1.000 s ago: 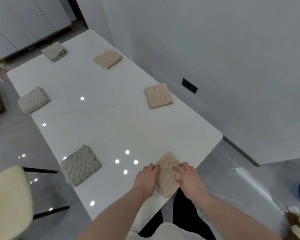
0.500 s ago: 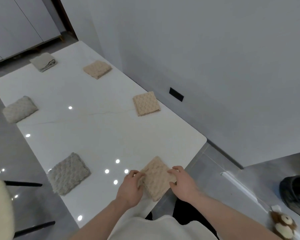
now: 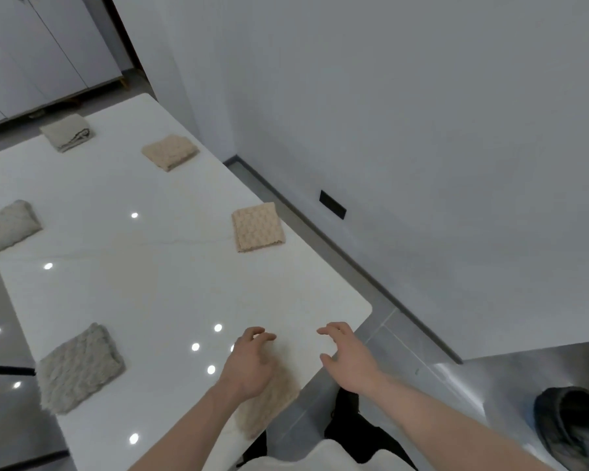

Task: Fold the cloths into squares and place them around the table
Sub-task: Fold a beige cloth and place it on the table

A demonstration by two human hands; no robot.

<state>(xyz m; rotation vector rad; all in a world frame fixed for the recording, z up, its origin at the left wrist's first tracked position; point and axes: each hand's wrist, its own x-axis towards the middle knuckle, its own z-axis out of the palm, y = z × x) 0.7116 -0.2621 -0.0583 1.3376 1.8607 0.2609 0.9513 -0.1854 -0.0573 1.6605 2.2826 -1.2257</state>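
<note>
At table's near edge, head view (only cam): beige cloth (image 3: pixel 267 406) lies folded flat on the white table (image 3: pixel 157 283), close to the near-right corner, partly under the left forearm/wrist, one corner about at the edge or just over it, can't tell which. Left hand (image 3: pixel 249 365) hovers over/just beyond it, fingers loosely curled, holding nothing; contact w/ cloth unclear, motion blur. Right hand (image 3: pixel 349 360) is off to the right, apart from the cloth, fingers spread and relaxed, empty. So both grips apart, nothing clamped. Other cloths sit around the perimeter: grey cloth (image 3: pixel 79 367) near-left edge, tan cloth (image 3: pixel 257 226) right edge, another tan one (image 3: pixel 169 151) further up, grey one (image 3: pixel 6 226) left edge, and a pale one (image 3: pixel 67 132) at the far end. That makes six down; looks like task is at or near done, tho I can't see if more cloths remain out of frame. Handling, judged from looks: waffle/nubby knit, soft, light, floppy, no stiffness, layers will splay if lifted by one corner. Tabletop is glossy, so cloth prob slides easily w/ flat-palm push, low friction. If it needs a nudge inboard: press flat on top w/ open fingers and slide, or pinch both opposite edges through all layers to keep the square. Not fragile, drop risk is only off the edge.
</note>
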